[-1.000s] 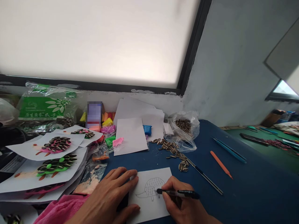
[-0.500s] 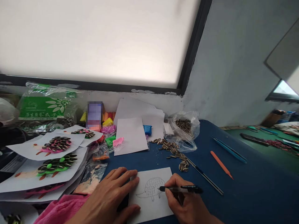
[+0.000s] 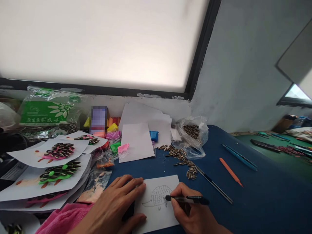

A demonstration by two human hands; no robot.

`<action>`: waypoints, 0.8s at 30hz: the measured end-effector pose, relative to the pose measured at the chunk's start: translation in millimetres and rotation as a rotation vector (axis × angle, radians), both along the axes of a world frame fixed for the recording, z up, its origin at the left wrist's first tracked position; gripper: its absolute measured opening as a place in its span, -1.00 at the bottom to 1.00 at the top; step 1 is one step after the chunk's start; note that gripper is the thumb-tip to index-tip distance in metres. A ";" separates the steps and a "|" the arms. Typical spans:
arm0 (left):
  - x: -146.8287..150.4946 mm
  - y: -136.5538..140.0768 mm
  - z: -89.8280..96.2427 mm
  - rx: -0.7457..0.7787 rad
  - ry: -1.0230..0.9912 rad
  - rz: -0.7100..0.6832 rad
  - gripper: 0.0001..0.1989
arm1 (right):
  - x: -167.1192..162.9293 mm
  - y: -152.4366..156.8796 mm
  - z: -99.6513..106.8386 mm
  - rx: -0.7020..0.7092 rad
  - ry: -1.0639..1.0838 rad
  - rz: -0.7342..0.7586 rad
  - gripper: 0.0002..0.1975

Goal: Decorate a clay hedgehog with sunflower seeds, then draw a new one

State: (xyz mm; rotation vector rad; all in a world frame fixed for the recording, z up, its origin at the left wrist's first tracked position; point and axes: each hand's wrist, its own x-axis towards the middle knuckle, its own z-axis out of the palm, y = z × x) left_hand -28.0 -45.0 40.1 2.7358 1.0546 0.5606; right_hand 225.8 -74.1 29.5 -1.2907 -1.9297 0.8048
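A white sheet of paper point(image 3: 156, 222) lies on the blue tabletop, bearing a line drawing of a hedgehog point(image 3: 158, 196) whose body is filled with short marks. My right hand point(image 3: 193, 209) grips a black pen point(image 3: 187, 199), its tip at the drawing's right half. Flat on the paper's left edge rests my left hand point(image 3: 124, 201), fingers spread and holding nothing. Beyond the paper is a loose scatter of striped sunflower seeds point(image 3: 179, 153).
Finished seed-and-clay hedgehog sheets point(image 3: 57, 182) are stacked at left. Behind are clay packets point(image 3: 113, 135), blank paper point(image 3: 136, 143) and a plastic bag of seeds point(image 3: 191, 131). Tweezers point(image 3: 240, 157), an orange tool point(image 3: 231, 172) and a metal-ended stick point(image 3: 215, 184) lie at right.
My right hand and the pen have shifted slightly left across the drawing. My left hand stays essentially where it was.
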 end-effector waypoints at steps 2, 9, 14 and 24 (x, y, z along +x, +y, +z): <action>0.0 -0.7 1.3 -0.004 0.019 0.000 -0.67 | 0.3 -0.4 -0.1 -0.003 -0.006 -0.004 -0.84; -1.1 -0.9 0.8 0.017 -0.005 0.005 -0.70 | 0.3 -1.6 1.8 -0.004 0.002 0.009 -0.87; -1.7 -0.9 -0.8 0.024 -0.005 0.008 -0.69 | -2.0 -0.4 4.6 0.038 -0.012 -0.008 -0.87; 1.1 -1.6 5.3 0.015 0.024 0.008 -0.72 | 0.9 -2.5 6.0 -0.012 0.019 -0.022 -0.86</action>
